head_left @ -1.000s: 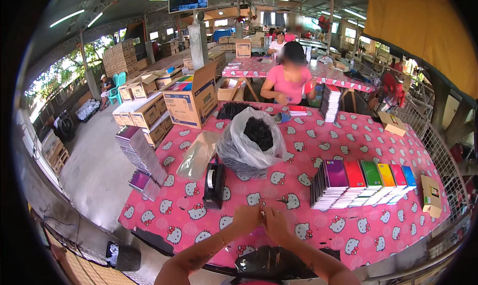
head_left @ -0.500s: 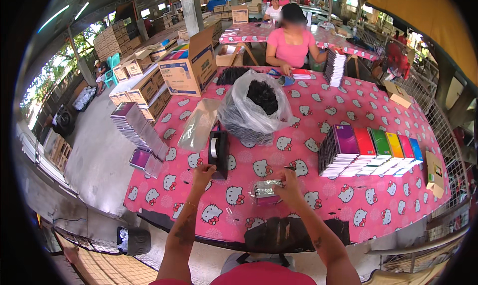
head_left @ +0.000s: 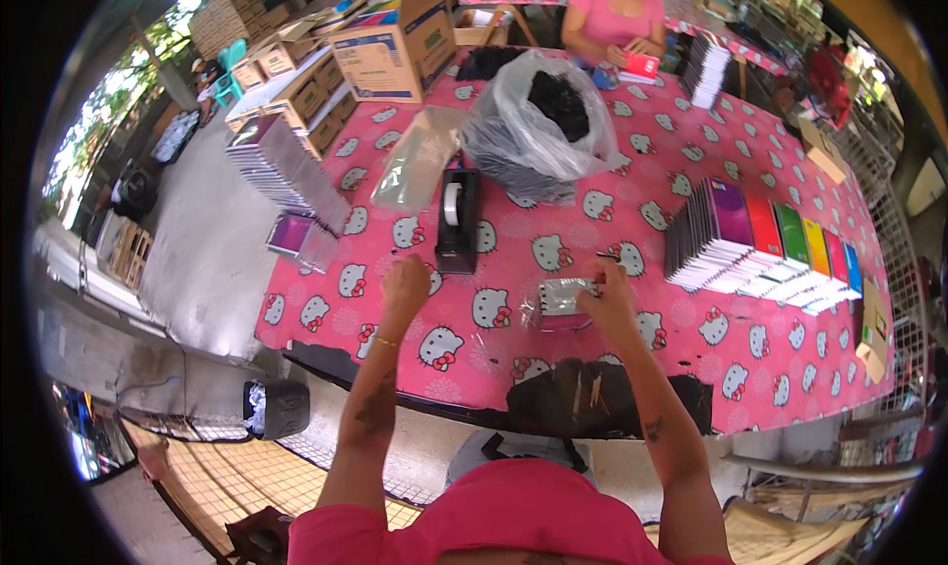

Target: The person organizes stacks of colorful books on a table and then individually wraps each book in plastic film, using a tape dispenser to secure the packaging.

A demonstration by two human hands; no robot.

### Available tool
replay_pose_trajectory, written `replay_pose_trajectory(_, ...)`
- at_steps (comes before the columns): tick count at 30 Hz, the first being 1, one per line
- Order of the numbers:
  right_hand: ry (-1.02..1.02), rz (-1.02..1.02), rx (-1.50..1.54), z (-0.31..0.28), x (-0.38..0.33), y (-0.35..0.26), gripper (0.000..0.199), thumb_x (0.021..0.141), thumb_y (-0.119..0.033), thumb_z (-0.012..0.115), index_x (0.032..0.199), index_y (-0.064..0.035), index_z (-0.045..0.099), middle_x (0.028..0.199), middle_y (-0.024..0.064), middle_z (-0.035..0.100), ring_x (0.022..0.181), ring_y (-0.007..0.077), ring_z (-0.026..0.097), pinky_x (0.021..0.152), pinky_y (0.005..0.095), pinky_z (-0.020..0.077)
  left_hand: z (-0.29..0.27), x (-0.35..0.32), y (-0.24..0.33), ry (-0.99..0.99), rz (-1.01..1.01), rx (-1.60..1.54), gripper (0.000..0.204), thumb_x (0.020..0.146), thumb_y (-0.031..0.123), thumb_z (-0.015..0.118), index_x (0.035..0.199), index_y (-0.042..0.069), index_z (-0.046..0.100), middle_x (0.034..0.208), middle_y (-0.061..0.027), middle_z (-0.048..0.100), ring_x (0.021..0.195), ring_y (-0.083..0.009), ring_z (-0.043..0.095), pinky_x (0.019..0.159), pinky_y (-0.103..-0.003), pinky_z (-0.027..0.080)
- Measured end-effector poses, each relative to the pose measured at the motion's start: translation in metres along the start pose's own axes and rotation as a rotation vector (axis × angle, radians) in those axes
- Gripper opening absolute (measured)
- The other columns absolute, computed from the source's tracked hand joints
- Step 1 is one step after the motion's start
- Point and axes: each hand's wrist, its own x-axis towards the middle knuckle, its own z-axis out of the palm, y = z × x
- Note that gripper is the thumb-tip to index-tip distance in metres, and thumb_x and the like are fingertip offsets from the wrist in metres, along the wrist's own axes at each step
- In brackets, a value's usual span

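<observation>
Since half a second ago, the left hand [head_left: 406, 286] has drawn clear of the tape dispenser's near end, and across the worktop [head_left: 469, 358] a co-worker's two hands [head_left: 629, 55] have come together at a red notebook [head_left: 642, 68].

Head view: a small plastic-wrapped notebook [head_left: 563, 321] lies flat before the person; take it as the clock's centre, twelve pointing away. At three o'clock the right hand [head_left: 614, 298] touches its edge with the thumb, half curled; whether it grips anything cannot be told. Near nine o'clock the left hand is narrow, fingers bent; its fingertips are hidden, so I cannot tell whether they hold anything. At ten stands the black tape dispenser [head_left: 457, 234], with clear plastic sleeves [head_left: 415, 160] just beyond. Near twelve sits a translucent bag [head_left: 494, 135] of black pieces. Between two and three runs a row of spiral notebooks [head_left: 765, 266] with purple, red, green, yellow, pink and blue covers.
</observation>
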Motion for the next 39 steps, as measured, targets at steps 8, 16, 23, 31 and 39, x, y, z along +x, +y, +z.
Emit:
replay_pose_trajectory(8, 0.041, 0.024, 0.152, -0.001, 0.001, 0.009, 0.05, 0.072, -0.006, 0.074, 0.118, -0.0063, 0.054, 0.113, 0.0134, 0.049, 0.098, 0.0263, 0.053, 0.084, 0.0376, 0.0495, -0.057, 0.03, 0.203, -0.629, 1.087, -0.236, 0.019, 0.081, 0.024, 0.072, 0.088, 0.007, 0.069, 0.075, -0.0101, 0.067, 0.07, -0.0293, 0.066, 0.063, -0.038, 0.051)
replay_pose_trajectory(16, -0.008, 0.031, 0.213, 0.004, 0.001, 0.014, 0.049, 0.075, -0.006, 0.074, 0.117, -0.0054, 0.05, 0.113, 0.0098, 0.048, 0.103, 0.0231, 0.053, 0.085, 0.0364, 0.0489, 0.064, 0.063, 0.163, -1.168, 0.757, -0.421, 0.021, 0.085, 0.024, 0.069, 0.098, 0.008, 0.067, 0.086, -0.0086, 0.067, 0.071, -0.0185, 0.06, 0.067, -0.033, 0.049)
replay_pose_trajectory(23, 0.097, 0.137, 0.507, -0.001, -0.013, 0.017, 0.038, 0.087, -0.007, 0.069, 0.12, -0.006, 0.051, 0.115, 0.0096, 0.049, 0.105, 0.02, 0.054, 0.084, 0.0342, 0.0495, 0.011, -0.021, 0.2, -0.135, 0.974, -0.297, 0.058, 0.084, 0.033, 0.072, 0.129, 0.0, 0.056, 0.112, -0.0138, 0.064, 0.105, -0.0317, 0.061, 0.089, -0.039, 0.047)
replay_pose_trajectory(31, -0.395, 0.374, 0.675, 0.057, -0.131, 0.054, 0.029, 0.096, -0.008, 0.061, 0.124, -0.0053, 0.054, 0.109, 0.008, 0.064, 0.098, 0.0168, 0.062, 0.084, 0.0289, 0.0508, -0.02, -0.064, 0.214, -0.323, 0.67, -0.116, 0.079, 0.067, 0.04, 0.087, 0.126, -0.001, 0.052, 0.114, -0.0169, 0.058, 0.112, -0.0357, 0.056, 0.096, -0.045, 0.045)
replay_pose_trajectory(39, -0.279, 0.29, 1.07, -0.024, -0.059, 0.013, 0.067, 0.083, -0.009, 0.079, 0.141, -0.0036, 0.045, 0.116, 0.0053, 0.065, 0.113, 0.0209, 0.062, 0.097, 0.0345, 0.0503, 0.049, -0.136, 0.107, -0.261, 0.215, -1.109, 0.072, 0.085, 0.026, 0.079, 0.142, 0.001, 0.044, 0.137, -0.0151, 0.055, 0.13, -0.025, 0.051, 0.105, -0.04, 0.041)
